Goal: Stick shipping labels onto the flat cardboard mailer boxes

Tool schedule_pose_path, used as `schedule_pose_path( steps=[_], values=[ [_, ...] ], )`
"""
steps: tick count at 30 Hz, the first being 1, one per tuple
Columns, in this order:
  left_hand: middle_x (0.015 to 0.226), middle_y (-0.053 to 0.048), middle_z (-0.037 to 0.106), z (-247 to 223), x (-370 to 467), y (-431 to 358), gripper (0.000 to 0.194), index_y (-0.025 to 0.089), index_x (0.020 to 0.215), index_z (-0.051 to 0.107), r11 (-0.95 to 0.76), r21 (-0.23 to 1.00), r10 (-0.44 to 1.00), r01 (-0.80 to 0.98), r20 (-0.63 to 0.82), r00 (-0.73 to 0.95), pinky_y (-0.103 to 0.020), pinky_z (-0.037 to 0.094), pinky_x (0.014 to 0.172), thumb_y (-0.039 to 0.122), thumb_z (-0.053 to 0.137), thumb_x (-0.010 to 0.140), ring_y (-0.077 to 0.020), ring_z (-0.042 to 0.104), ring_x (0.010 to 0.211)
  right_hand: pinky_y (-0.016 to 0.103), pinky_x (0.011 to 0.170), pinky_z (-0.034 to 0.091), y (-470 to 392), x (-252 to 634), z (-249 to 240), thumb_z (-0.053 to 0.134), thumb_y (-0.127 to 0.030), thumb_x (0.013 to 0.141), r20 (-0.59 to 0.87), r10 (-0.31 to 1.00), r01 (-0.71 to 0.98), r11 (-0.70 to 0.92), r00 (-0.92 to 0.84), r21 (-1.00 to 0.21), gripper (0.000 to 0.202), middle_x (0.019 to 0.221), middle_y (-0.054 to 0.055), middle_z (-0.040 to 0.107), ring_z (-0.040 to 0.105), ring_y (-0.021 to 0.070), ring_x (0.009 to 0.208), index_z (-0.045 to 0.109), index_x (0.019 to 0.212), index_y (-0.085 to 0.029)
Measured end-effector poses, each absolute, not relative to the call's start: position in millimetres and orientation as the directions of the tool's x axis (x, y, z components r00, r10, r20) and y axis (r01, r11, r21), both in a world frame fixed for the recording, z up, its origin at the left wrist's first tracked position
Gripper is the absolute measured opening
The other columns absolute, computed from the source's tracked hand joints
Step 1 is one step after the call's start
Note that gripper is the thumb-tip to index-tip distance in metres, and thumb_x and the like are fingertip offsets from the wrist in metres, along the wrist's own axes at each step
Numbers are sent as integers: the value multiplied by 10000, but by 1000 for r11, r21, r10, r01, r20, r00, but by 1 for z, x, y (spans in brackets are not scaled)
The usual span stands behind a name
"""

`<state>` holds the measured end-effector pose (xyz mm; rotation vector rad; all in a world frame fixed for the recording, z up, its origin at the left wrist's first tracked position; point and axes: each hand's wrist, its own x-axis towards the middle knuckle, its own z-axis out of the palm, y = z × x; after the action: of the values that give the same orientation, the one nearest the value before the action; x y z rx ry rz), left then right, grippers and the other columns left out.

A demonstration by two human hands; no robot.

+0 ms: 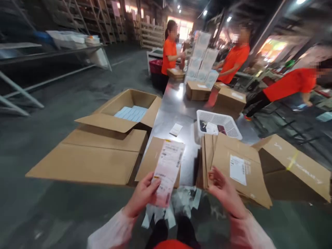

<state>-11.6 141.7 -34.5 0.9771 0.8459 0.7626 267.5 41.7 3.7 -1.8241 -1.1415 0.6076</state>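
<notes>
My left hand (145,193) is closed on a long printed shipping label (169,166), thumb on top, held up in front of a flat brown cardboard piece (150,157) on the metal table. My right hand (224,190) has its fingers bent and apart, with nothing visible in them. It is in front of a stack of flattened cardboard boxes (220,152); whether it touches them I cannot tell. A white label (238,169) is stuck on the front box of that stack. A small white card (176,129) lies farther up the table.
At left, an open carton (142,95) holds light-blue boxes (131,113). A white plastic basket (218,117) with small items stands behind the stack. Farther back are brown cartons (198,91) and piled white boxes (201,58). Three people in orange shirts are nearby. Torn backing strips (169,214) hang below me.
</notes>
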Motion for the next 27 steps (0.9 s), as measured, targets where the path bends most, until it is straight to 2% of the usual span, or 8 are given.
schedule_pose_path(
  steps=[1,3,6,9,13,20,24,27],
  values=[
    [928,-93,727,-36,-8,141,496,131,990,664,318,940,844,-125,-221,489,-305,519,747,498,724,663,-225,659,818,375,699,544,59,229,-9,728,-592,563,-26,958,294,-113,286,-949,842,1124,125,649,636,257,898,508,1277,-206],
    [984,-98,718,-41,-5,145,475,131,1004,674,248,966,855,-71,-184,485,-308,501,805,453,736,661,-235,643,899,366,774,531,85,165,-32,659,-566,684,-50,976,73,-67,210,-995,599,1074,106,676,639,232,916,591,1153,-198],
    [967,-99,718,-49,-13,156,478,123,989,679,236,964,929,-121,-188,317,-313,495,810,439,754,638,-231,642,887,375,777,529,103,121,-55,633,-520,737,-96,991,52,-101,89,-994,406,886,92,720,656,226,823,680,919,-161],
    [806,-94,725,-58,-24,162,426,100,818,711,264,954,938,-139,-220,268,-301,494,707,482,743,632,-205,636,730,363,735,545,115,125,-61,730,-487,651,-124,992,71,-124,3,-990,465,913,83,729,668,225,791,686,985,-166],
    [740,-82,721,-80,-25,152,401,96,770,735,272,956,911,-108,-220,348,-277,460,666,477,735,645,-185,608,677,348,700,546,128,139,-57,649,-495,740,-72,997,254,-67,-11,-965,337,822,74,746,682,233,751,745,855,-193],
    [582,-43,636,-145,-4,150,517,105,639,667,368,921,930,-129,-366,41,-256,415,540,597,764,516,-160,549,560,335,622,540,156,140,-105,662,-491,703,-108,993,374,-120,52,-920,333,710,82,728,673,231,669,744,745,-171],
    [791,-111,708,-186,-13,154,640,105,825,704,469,855,881,-220,-436,184,-340,499,697,569,828,402,-248,639,738,332,824,496,216,154,-142,665,-349,686,30,978,647,-113,206,-754,196,924,109,682,630,225,893,721,667,-163],
    [831,-153,719,-224,-31,134,639,120,799,729,560,802,819,-206,-500,281,-437,497,780,591,825,377,-329,661,804,416,930,422,266,165,-165,655,-320,683,34,950,715,-210,310,-667,218,1064,176,623,559,291,1038,725,732,-120]
  ],
)
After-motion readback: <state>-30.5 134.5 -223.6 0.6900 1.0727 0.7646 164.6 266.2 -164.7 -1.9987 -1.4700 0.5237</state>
